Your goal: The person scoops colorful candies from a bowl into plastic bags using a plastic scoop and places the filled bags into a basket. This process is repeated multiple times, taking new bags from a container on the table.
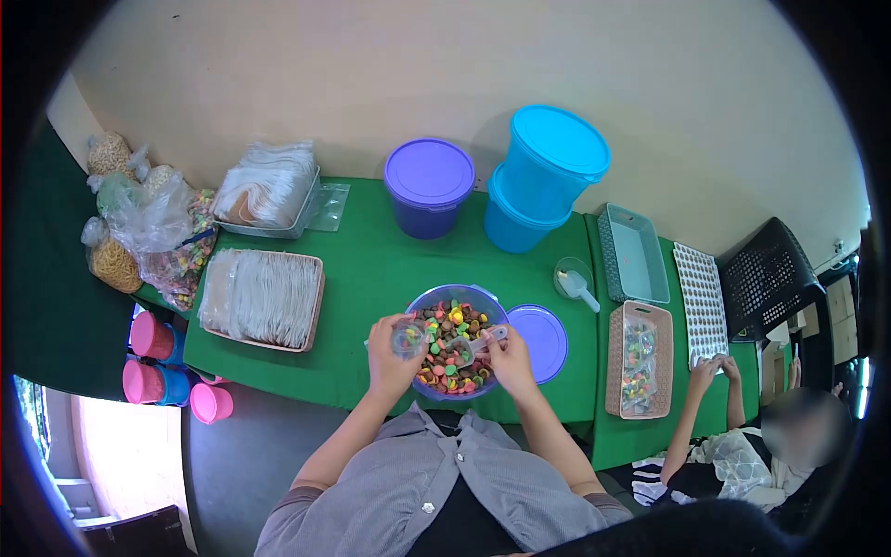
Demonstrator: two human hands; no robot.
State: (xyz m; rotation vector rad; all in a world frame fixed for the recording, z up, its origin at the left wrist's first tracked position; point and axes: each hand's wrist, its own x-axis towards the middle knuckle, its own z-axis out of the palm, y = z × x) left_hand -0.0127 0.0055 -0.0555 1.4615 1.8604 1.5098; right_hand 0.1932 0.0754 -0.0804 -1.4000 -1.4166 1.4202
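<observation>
In front of me a purple tub (494,299) holds many small round sweets or snack pieces (457,317) in red, green, yellow and brown. My left hand (393,360) is wrapped round a small clear cup (408,338) over the tub's left rim. The cup looks see-through, and its contents are hard to make out. On the right side, my right hand (513,362) grips the handle of a clear scoop (462,349), whose bowl is down among the pieces. Just beside the tub lies its round purple lid (549,345).
Plastic pouches fill two baskets (316,306) (302,223) at left. Lidded purple (429,176) and blue tubs (557,148) stand behind. Rightward are a bowl with a white scoop (574,278), a beige basket of filled packets (664,371), a sticker sheet (703,311) and another person's hands (715,365).
</observation>
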